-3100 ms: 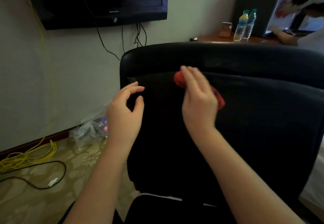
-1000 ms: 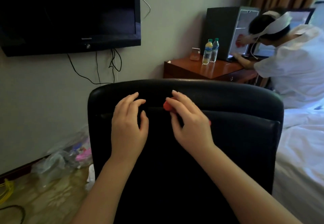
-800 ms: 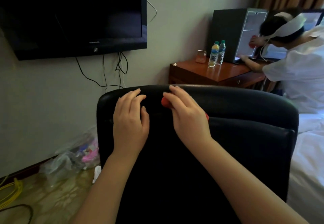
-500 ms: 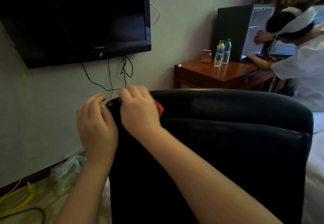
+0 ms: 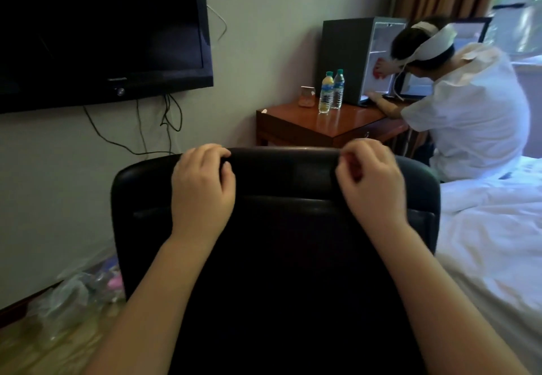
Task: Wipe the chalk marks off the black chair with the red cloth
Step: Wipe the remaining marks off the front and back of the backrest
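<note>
Right now the black chair (image 5: 287, 257) fills the lower middle of the view, its padded back turned toward the camera and its top edge running across the centre. The left hand (image 5: 202, 190) sits at 11 o'clock on the backrest, its fingers (image 5: 205, 151) curled over the top rim and its thumb pressed to the near face, so it grips the chair. The right hand (image 5: 372, 190) is at 1 o'clock on the same rim, knuckles up and fingers drawn into a loose fist. A small patch of the red cloth (image 5: 349, 161) shows in the hollow between thumb and fingers. The rest of the cloth is bunched out of sight inside the hand, against the chair's top edge. The upholstery is too dark to tell whether any chalk marks lie on it.

At 10 o'clock a black television (image 5: 96, 28) hangs on the wall, with cables (image 5: 170, 116) trailing below it. At 1 o'clock stands a wooden desk (image 5: 308, 128) bearing two water bottles (image 5: 331, 90) just beside a small open fridge (image 5: 343, 58). A second person (image 5: 469, 116) in white leans into the fridge at 2 o'clock. A white bed (image 5: 492, 228) lies at 3 o'clock, and clear plastic bags (image 5: 79, 292) lie on the floor at 8 o'clock.
</note>
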